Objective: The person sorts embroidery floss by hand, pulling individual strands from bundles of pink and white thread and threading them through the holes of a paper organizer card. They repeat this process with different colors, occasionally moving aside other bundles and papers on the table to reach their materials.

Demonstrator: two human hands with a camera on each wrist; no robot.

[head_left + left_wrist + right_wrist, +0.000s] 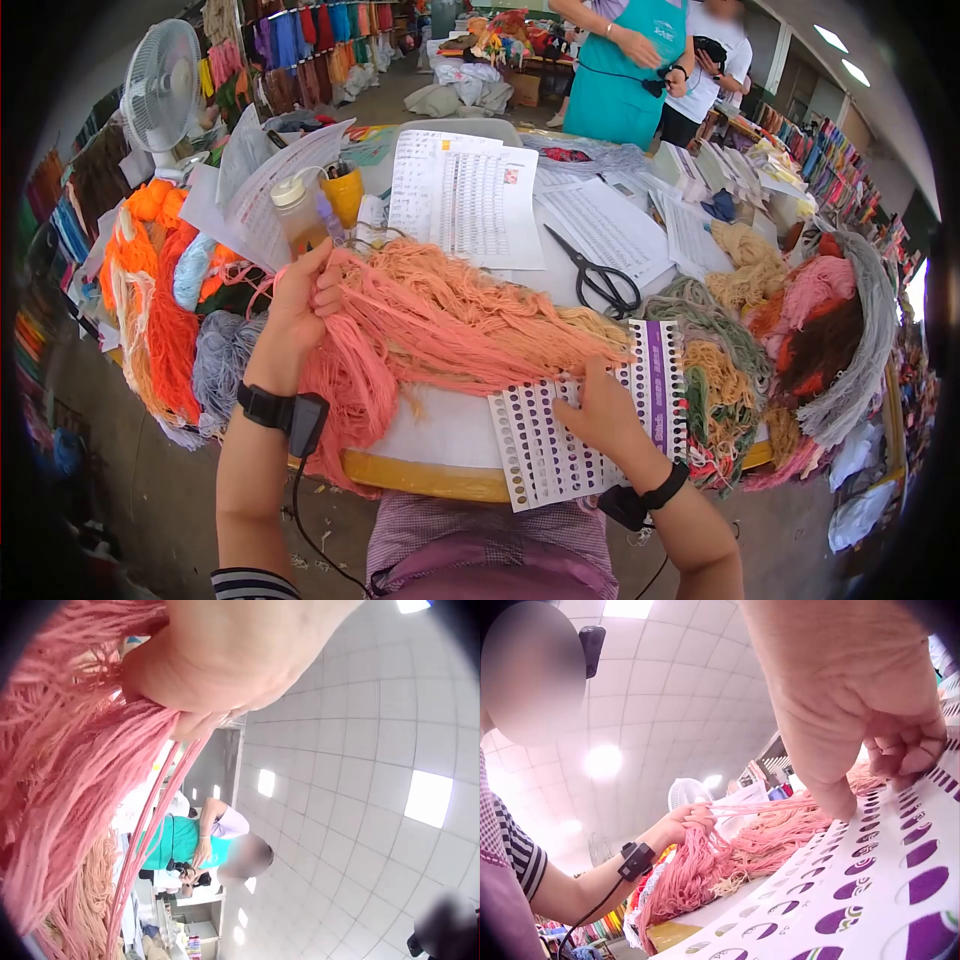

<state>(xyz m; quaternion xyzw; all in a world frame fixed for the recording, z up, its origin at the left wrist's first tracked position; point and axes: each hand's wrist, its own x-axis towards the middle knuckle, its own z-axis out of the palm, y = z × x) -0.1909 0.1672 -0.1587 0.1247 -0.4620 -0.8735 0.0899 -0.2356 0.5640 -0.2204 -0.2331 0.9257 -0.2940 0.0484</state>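
Observation:
My left hand (pixel 305 290) grips pink thread (pixel 355 375) at the left of the table; strands hang from the fist and run right across the pile. In the left wrist view the hand (pixel 217 660) is above the pink strands (pixel 90 787). A white card with rows of punched holes and a purple strip (pixel 657 385) lies at the table's front edge. My right hand (pixel 608 415) rests on that card, fingers bent, near the thread's far end. In the right wrist view its fingertips touch the card (pixel 840 862); whether they pinch strands is hidden.
Black scissors (pixel 600 285), printed sheets (pixel 485 205), a bottle (pixel 298 212) and a yellow cup (pixel 343 195) stand or lie behind the thread. Coloured yarn bundles flank both sides, orange (pixel 170 320) left and grey (pixel 860 340) right. A fan (pixel 163 90) is back left; people stand beyond.

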